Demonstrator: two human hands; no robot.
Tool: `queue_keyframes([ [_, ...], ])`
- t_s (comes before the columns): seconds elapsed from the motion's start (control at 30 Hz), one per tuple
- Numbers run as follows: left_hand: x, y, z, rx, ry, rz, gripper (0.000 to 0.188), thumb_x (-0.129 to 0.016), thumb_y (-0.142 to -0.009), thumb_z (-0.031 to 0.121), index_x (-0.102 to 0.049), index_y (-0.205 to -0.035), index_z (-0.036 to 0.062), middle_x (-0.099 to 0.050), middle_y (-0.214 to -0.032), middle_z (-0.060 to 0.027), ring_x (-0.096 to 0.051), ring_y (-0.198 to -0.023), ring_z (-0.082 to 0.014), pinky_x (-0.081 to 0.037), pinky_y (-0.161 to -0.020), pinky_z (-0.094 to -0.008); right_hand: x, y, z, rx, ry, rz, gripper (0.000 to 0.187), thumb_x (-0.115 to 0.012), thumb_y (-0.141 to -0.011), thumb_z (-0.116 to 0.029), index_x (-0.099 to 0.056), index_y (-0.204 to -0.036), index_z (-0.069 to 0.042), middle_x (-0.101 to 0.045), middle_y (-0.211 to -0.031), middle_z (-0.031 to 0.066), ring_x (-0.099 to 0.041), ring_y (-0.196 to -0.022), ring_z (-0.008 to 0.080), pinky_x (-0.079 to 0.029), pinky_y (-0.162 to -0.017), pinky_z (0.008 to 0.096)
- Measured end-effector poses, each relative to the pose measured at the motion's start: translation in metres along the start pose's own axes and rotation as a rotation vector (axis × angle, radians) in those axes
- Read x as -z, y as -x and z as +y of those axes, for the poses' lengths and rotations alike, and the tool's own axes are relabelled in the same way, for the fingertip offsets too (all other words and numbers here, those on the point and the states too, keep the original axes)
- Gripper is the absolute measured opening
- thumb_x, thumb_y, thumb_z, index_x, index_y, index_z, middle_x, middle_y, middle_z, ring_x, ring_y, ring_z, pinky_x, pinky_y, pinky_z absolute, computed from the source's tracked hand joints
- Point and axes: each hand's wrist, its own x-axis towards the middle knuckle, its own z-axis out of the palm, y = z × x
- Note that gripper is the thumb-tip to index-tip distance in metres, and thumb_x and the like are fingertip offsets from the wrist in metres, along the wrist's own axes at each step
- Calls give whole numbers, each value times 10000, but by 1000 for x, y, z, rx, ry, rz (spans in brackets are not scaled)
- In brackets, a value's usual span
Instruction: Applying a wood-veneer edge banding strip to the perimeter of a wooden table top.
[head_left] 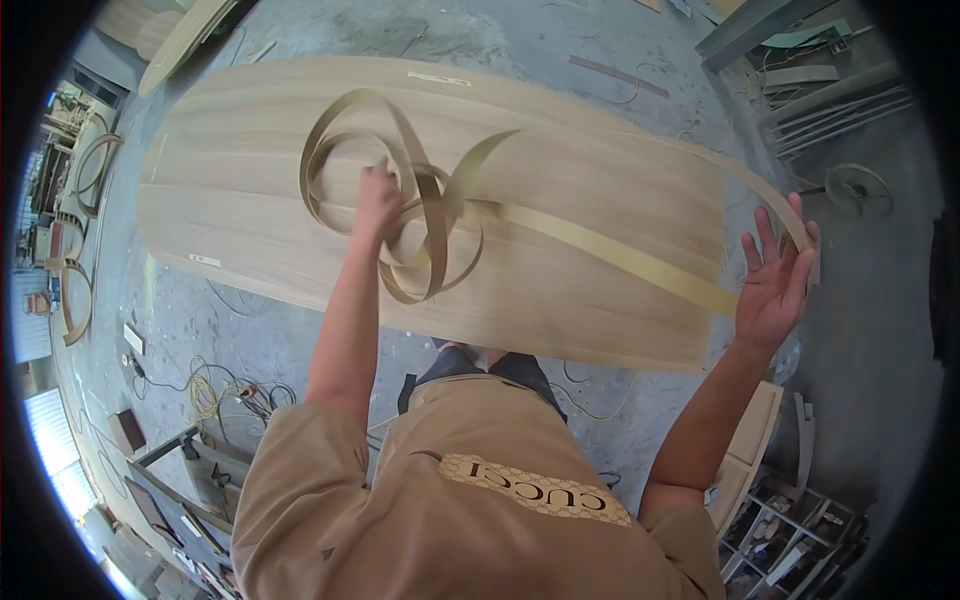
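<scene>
A large pale wood-veneer panel (250,200) with rounded long sides lies across the view in front of me. On it sits a loose, tangled coil of thin tan edge banding strip (435,240). My left hand (378,203) is closed in a fist at the coil's middle, gripping the strip; its fingertips are partly hidden. From the coil one length runs right to beneath my right hand (772,290), off the panel's right end. Between thumb and index finger, that hand holds a curved length of strip coming along the far edge. Its other fingers are spread, palm up.
Cables (205,390) lie tangled on the grey floor at near left. A floor fan (858,190) stands beyond the panel's right end. Curved wooden strips (75,300) lean at far left. A rack of tools (790,530) is at near right.
</scene>
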Motion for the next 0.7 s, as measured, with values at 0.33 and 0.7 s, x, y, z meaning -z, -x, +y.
queue_keyframes([
  [0.33, 113, -3, 80, -37, 1002, 598, 178, -559, -1040, 89, -522, -1193, 6, -598, -1026, -68, -557, -800, -123, -514, -727, -274, 13, 39, 132, -402, -72, 487, 516, -428, -1115, -244, -272, -1592, -127, -447, -1556, 132, -630, -1255, 358, -571, -991, 423],
  [0.7, 97, -59, -29, 739, 1339, 703, 581, -511, -1040, 465, -401, -1441, 59, -471, -1223, -138, -513, -1038, -260, -511, -904, -502, -20, -71, 21, 224, 232, 270, 414, -489, -1098, -284, -436, -1326, 58, -564, -1394, 274, -704, -1094, 342, -628, -923, 381],
])
